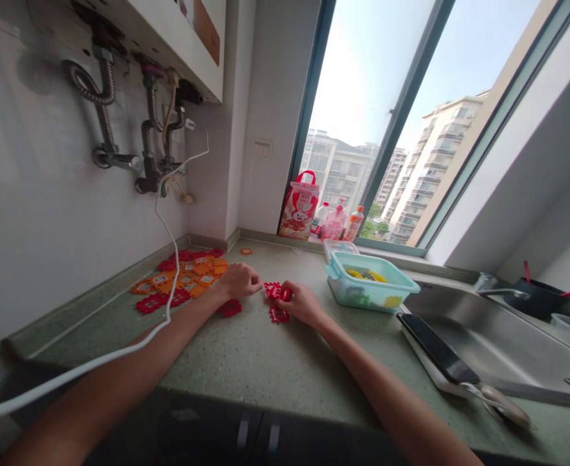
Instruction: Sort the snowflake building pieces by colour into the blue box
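Note:
My right hand [301,303] pinches a red gear-edged plastic piece [272,290] low over the countertop. Just below it, a second red piece [279,315] lies partly under the fingers. To the left, my left hand [240,283] is closed, its fingertips a little apart from the red piece, with nothing visible in them. Another red piece [232,308] rests on the counter below the left wrist. Left of that hand spreads a cluster of orange gear-edged pieces [202,272] with red ones [151,303] around it, partly hidden by the left forearm.
A teal plastic tub [362,294] holding yellow pieces stands right of my hands, beside the steel sink [488,323]. A phone [437,346] lies at the sink's near edge. A white cable [168,310] hangs across the left side. Bottles [334,223] line the windowsill.

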A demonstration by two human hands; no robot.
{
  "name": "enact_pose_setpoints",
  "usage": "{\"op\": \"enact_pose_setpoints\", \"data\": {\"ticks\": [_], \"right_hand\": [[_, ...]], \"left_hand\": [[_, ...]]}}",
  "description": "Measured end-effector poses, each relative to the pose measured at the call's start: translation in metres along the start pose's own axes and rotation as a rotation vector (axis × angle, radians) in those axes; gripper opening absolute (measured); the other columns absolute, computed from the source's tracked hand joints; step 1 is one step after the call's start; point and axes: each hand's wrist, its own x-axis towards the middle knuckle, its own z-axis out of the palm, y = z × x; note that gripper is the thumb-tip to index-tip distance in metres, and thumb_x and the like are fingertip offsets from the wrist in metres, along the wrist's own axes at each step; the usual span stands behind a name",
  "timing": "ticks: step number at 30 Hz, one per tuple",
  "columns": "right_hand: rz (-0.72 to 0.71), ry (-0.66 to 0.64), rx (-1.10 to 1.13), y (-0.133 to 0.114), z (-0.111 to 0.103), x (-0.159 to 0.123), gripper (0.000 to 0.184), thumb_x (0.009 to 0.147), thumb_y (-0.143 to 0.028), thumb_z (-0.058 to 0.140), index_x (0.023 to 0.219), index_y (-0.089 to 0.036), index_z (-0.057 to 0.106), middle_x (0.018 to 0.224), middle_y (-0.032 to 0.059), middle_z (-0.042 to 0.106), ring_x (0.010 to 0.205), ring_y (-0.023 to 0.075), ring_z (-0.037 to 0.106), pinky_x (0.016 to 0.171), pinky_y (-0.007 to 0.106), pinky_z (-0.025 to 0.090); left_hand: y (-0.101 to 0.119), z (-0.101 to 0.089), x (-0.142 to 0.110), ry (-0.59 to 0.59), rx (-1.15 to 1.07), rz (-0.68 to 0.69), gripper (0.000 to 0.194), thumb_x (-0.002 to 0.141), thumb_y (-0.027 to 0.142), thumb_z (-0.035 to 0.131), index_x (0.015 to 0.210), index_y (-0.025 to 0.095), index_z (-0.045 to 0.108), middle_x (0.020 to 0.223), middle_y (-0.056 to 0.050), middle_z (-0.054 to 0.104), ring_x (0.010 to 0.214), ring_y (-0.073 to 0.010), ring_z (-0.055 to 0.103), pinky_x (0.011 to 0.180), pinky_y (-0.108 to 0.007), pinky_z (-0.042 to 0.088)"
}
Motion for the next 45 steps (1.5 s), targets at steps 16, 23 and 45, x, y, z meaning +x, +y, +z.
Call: {"op": "enact_pose_setpoints", "data": {"ticks": [16, 23, 45], "right_hand": [[-0.054, 0.148, -0.250, 0.017, -0.042, 0.002, 0.018, 0.076, -0.022, 0.076, 0.092, -0.023, 0.067, 0.095, 0.0068, 0.074, 0.088, 0.0247, 0.064, 0.078, 0.032, 0.046], [-0.047, 0.656, -0.556, 0.048, -0.137, -0.008, 0.023, 0.084, -0.025, 0.067, 0.107, -0.020, 0.068, 0.127, 0.0147, 0.067, 0.111, 0.0342, 0.056, 0.099, 0.045, 0.045], [-0.338, -0.154, -0.112, 0.015, -0.080, -0.018, 0.025, 0.087, -0.038, 0.075, 0.109, -0.027, 0.075, 0.114, 0.0068, 0.075, 0.105, 0.0248, 0.069, 0.096, 0.036, 0.052]], "left_hand": [[-0.011, -0.006, -0.001, -0.037, 0.018, -0.119, 0.044, 0.093, 0.054, 0.058, 0.069, 0.023, 0.078, 0.074, -0.007, 0.077, 0.073, -0.0213, 0.068, 0.071, -0.030, 0.043], [-0.012, 0.002, -0.002, -0.059, 0.007, -0.096, 0.044, 0.092, 0.055, 0.059, 0.068, 0.023, 0.078, 0.072, -0.007, 0.076, 0.072, -0.0216, 0.068, 0.069, -0.031, 0.043], [-0.050, -0.073, 0.000, -0.179, 0.298, -0.470, 0.034, 0.082, 0.046, 0.072, 0.075, 0.013, 0.073, 0.075, -0.016, 0.072, 0.079, -0.0281, 0.069, 0.076, -0.035, 0.051]]}}
